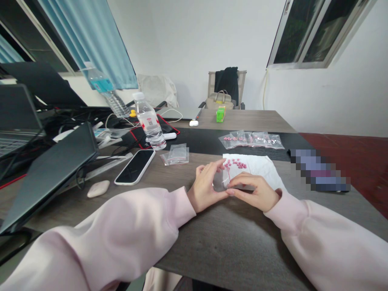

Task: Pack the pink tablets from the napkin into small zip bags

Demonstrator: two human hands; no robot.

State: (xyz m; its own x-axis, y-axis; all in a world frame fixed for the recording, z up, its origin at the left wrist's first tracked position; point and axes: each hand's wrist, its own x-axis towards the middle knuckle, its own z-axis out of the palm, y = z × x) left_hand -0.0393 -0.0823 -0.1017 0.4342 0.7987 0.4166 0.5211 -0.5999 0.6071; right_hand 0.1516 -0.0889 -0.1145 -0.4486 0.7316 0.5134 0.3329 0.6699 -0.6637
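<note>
The person's left hand (pixel 206 189) and right hand (pixel 254 190) are closing in front of the body, their fingers nearly meeting, and they are pinching a small clear plastic bag (pixel 220 182) between them. The left hand is curling around the bag's near side, with its fingers bent and not spread. The right hand is lying lower and flatter, its fingers stretching across the bag's bottom edge toward the left thumb. Whether anything is inside the bag cannot be told, as the fingers and glare are hiding it.

The bag is sitting just over the edge of a white paper sheet (pixel 254 166) on the wooden counter (pixel 242 242). A cluster of small pink tablets (pixel 235 163) is lying on that sheet, right beside the fingertips. Farther ahead, a row of clear bags (pixel 251 140) is lying on a black mat (pixel 209 143), with pink tablets showing through them. A few more clear bags (pixel 177 154), with no visible contents, are resting near a phone (pixel 135 166), which is lying face up to the left. A water bottle (pixel 149 121), its cap on and some water inside, is standing behind the phone, and a green box (pixel 220 114) is standing at the counter's far end.
</note>
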